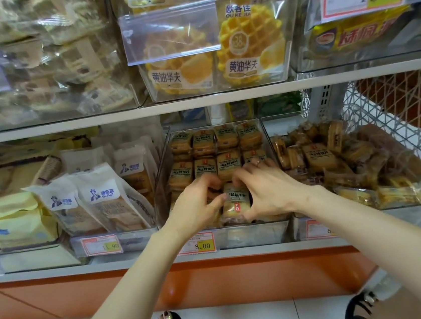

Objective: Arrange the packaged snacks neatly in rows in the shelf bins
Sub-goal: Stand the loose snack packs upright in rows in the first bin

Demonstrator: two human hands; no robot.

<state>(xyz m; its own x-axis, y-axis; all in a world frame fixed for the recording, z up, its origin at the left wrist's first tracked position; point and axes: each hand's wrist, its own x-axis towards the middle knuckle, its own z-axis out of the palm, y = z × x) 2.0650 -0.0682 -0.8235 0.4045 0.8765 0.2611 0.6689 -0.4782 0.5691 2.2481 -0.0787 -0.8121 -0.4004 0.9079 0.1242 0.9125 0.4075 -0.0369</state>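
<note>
A clear plastic bin (257, 232) on the lower shelf holds small brown snack packs (203, 144) standing in neat rows at the back. Both my hands reach into the front of this bin. My left hand (196, 203) and my right hand (268, 189) grip one snack pack (236, 201) between them, fingers curled round its sides. That pack stands upright at the bin's front, label turned toward me. My hands hide the packs beneath them.
To the right, another clear bin (408, 202) holds the same kind of packs in a loose jumble. On the left stand white bread bags (99, 203) and yellow packs (14, 223). The upper shelf carries waffle packs (249, 47) in clear bins. Price tags (198, 243) hang along the shelf edge.
</note>
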